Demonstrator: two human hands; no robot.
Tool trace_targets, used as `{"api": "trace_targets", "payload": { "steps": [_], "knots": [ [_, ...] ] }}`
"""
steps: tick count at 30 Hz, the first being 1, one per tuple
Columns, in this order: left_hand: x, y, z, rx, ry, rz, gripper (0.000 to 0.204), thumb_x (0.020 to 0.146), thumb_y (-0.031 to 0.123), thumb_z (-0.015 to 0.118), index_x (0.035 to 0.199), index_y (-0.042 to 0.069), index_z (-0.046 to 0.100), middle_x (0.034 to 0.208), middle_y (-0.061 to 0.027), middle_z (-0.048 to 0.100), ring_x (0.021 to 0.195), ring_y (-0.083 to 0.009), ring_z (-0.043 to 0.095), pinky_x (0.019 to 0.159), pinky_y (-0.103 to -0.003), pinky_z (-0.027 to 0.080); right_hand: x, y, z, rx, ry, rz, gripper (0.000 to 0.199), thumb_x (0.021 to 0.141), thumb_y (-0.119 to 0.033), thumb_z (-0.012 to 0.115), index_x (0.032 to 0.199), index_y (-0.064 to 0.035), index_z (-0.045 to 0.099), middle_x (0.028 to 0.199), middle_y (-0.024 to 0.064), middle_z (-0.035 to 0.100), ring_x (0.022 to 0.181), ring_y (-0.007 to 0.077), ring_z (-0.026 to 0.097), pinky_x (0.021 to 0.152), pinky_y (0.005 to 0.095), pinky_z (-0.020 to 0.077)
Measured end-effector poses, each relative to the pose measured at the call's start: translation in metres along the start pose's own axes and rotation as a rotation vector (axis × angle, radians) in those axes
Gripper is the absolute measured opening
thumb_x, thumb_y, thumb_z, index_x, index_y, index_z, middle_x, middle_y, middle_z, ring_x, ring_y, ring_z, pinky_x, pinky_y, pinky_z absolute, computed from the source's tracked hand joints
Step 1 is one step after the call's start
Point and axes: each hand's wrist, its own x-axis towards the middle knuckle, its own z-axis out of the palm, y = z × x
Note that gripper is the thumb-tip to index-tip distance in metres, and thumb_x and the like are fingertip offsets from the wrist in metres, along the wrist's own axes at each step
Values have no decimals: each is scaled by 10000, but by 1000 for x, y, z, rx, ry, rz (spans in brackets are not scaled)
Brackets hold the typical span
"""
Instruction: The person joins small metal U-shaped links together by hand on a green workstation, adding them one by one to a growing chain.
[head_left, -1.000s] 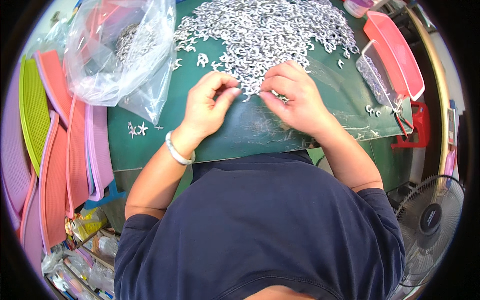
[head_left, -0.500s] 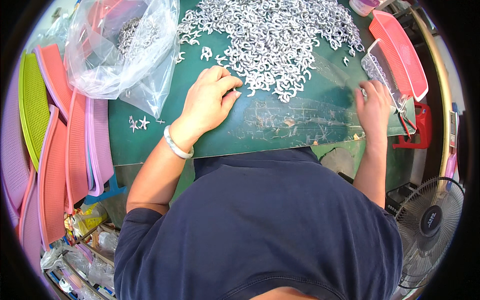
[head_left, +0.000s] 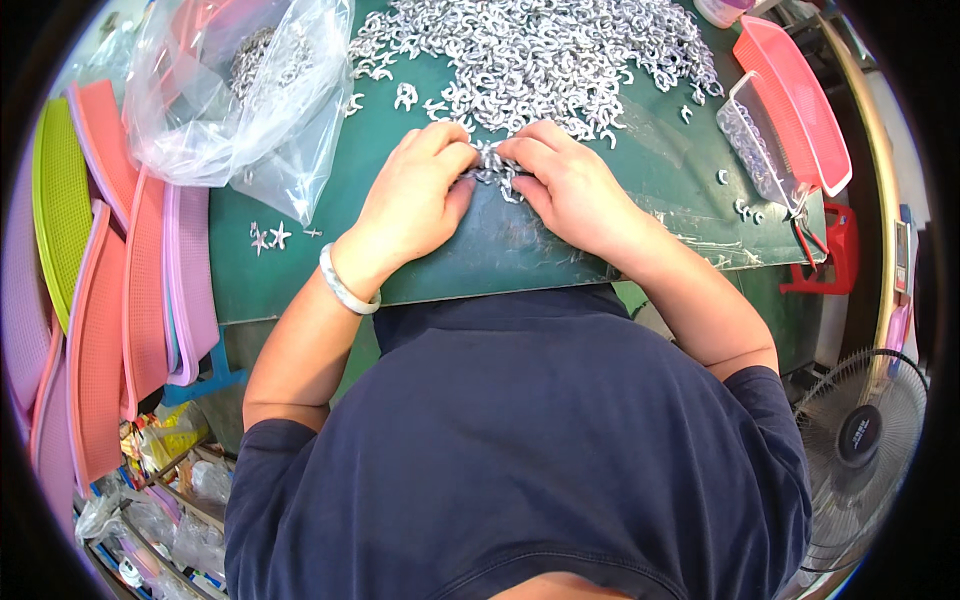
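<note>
A big pile of small silver C-shaped metal pieces (head_left: 560,70) covers the far middle of the green table. At its near edge my left hand (head_left: 418,190) and my right hand (head_left: 572,188) face each other with curled fingers. Between their fingertips lies a small cluster of curved metal pieces (head_left: 492,166), touched from both sides. Both hands look closed in a pinch on these pieces, though the fingertips partly cover them. On my left wrist is a pale bangle (head_left: 345,284).
A clear plastic bag (head_left: 240,110) of metal pieces stands at the left, with small star-shaped pieces (head_left: 270,237) nearer. Stacked coloured baskets (head_left: 95,290) line the left side. Right are a clear tray (head_left: 755,140), a pink basket (head_left: 795,105), red-handled pliers (head_left: 808,240) and a fan (head_left: 858,440).
My right hand has come left from beside the clear tray to meet my left hand at the pile's near edge. Several pieces now show on the table near the tray.
</note>
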Motion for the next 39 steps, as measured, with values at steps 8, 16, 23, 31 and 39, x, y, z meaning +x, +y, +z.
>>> {"api": "trace_targets", "payload": {
  "steps": [8,16,23,31,39],
  "knots": [
    [-30,0,1,-79,185,-128,185,750,-50,559,921,19,570,963,-96,560,840,-238,563,697,-296,459,-3,9,-13,83,19,33,120,749,-36,599,864,-33,631,834,114,579,780,305,577,684,363,474],
    [-38,13,12,-209,271,-207,168,769,-11,601,932,28,606,910,-55,560,677,-118,523,589,-234,443,0,-3,11,-146,67,-104,145,701,-145,676,801,-47,638,828,77,552,809,271,530,720,364,438],
    [-39,19,16,-478,205,-346,178,789,8,618,967,-4,611,828,-28,553,656,-61,500,586,-198,423,-2,-6,14,123,69,-47,85,695,-71,658,771,-66,621,828,67,554,811,269,531,701,356,436],
    [-33,15,17,-977,119,-504,69,836,33,570,897,3,581,860,-54,583,729,-95,575,633,-214,468,-3,3,1,-2,77,-82,111,707,-74,655,817,-71,640,818,60,555,812,260,540,708,352,437],
    [-31,8,15,-1589,145,-631,168,811,8,461,958,10,541,886,-103,600,723,-153,601,648,-245,493,3,10,-3,-103,-38,-150,127,720,-65,632,844,-39,644,798,77,552,805,266,545,723,364,437]
  ]
}}
